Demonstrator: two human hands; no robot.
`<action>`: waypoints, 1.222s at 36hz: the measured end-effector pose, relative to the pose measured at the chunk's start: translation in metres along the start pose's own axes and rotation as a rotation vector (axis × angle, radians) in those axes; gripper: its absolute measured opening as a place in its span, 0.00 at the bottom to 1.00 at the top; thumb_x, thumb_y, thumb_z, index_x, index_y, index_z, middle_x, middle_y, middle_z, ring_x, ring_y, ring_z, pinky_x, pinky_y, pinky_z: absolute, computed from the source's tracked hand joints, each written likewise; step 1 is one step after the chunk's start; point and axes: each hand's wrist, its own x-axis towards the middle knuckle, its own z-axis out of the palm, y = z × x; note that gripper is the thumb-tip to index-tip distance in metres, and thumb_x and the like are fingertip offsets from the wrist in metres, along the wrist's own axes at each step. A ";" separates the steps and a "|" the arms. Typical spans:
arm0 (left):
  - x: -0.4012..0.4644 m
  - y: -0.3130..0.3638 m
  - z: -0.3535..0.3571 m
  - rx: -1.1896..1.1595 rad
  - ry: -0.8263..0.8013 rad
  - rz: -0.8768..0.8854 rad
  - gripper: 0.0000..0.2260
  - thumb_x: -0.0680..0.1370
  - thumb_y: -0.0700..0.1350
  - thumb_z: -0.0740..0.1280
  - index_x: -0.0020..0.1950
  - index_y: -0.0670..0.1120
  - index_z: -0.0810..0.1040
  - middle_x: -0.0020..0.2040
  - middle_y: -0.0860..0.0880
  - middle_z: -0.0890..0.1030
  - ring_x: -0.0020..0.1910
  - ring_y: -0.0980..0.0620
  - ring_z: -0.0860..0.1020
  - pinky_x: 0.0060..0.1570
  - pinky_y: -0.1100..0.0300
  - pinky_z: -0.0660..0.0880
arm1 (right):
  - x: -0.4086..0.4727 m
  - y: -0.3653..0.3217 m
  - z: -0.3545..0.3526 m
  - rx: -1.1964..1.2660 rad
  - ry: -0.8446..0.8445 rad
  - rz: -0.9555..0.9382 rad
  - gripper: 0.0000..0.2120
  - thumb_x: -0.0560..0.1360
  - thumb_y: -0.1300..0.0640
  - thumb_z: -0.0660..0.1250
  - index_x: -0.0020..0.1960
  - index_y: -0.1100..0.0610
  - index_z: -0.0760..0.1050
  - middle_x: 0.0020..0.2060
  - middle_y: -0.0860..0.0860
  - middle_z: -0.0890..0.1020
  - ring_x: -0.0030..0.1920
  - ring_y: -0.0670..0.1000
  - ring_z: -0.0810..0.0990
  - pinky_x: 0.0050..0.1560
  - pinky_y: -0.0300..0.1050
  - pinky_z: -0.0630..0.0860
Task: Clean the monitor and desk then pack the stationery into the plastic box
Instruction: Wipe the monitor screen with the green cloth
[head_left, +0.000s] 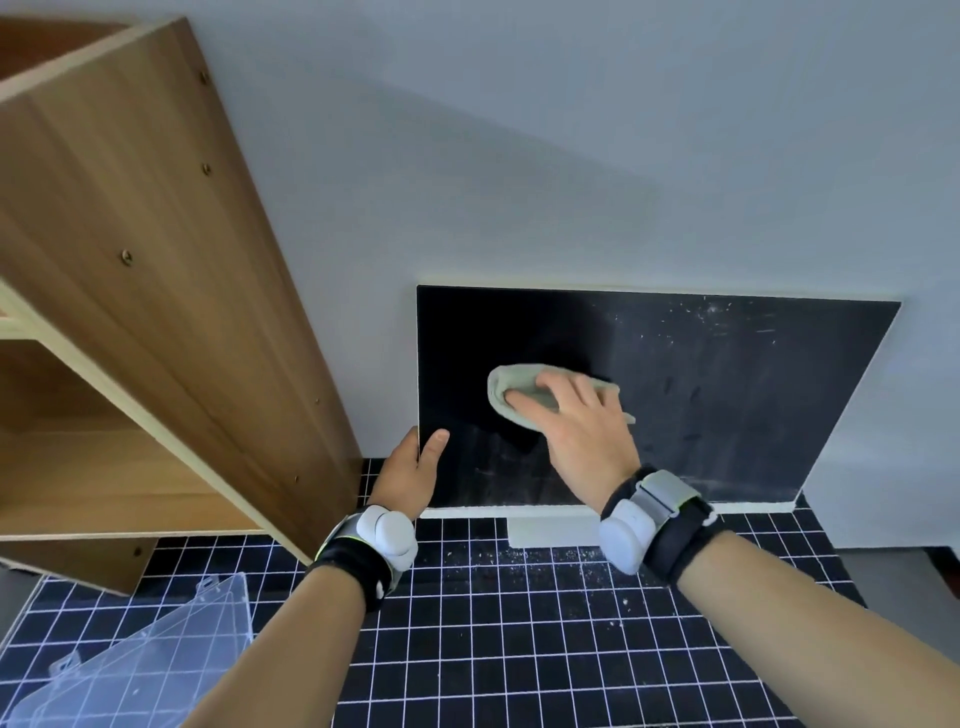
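A black monitor (727, 395) in a white frame stands on the desk against the wall. White dust specks and smears cover its right and lower parts; the upper left looks dark and clean. My right hand (582, 426) presses a pale green cloth (519, 389) flat against the middle left of the screen, fingers spread over the cloth. My left hand (410, 473) grips the monitor's lower left edge, thumb on the screen front. A clear plastic box (156, 660) lies at the lower left of the desk.
A black desk mat with a white grid (519, 649) covers the desk, with white crumbs scattered under the monitor stand (550, 530). A wooden shelf unit (130, 312) stands close on the left, nearly touching the monitor's side. The wall is right behind.
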 end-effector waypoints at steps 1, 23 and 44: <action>0.000 0.001 -0.001 -0.001 -0.001 -0.002 0.18 0.82 0.60 0.56 0.69 0.54 0.72 0.61 0.63 0.76 0.62 0.60 0.73 0.61 0.64 0.65 | 0.006 0.004 -0.005 -0.008 0.016 0.006 0.35 0.64 0.70 0.67 0.66 0.43 0.73 0.59 0.53 0.75 0.58 0.58 0.72 0.47 0.57 0.71; -0.003 0.005 0.000 0.010 0.015 -0.003 0.20 0.83 0.57 0.57 0.71 0.51 0.72 0.63 0.61 0.74 0.63 0.61 0.70 0.62 0.64 0.63 | 0.006 0.028 -0.004 -0.007 0.226 0.119 0.34 0.65 0.70 0.69 0.65 0.44 0.75 0.60 0.52 0.75 0.58 0.58 0.70 0.52 0.57 0.72; -0.004 0.007 -0.001 0.025 0.004 -0.017 0.21 0.83 0.58 0.56 0.72 0.51 0.71 0.63 0.61 0.74 0.63 0.61 0.70 0.63 0.63 0.63 | -0.010 0.043 -0.006 0.068 0.111 0.147 0.36 0.63 0.72 0.69 0.65 0.45 0.75 0.61 0.52 0.74 0.57 0.57 0.71 0.52 0.57 0.71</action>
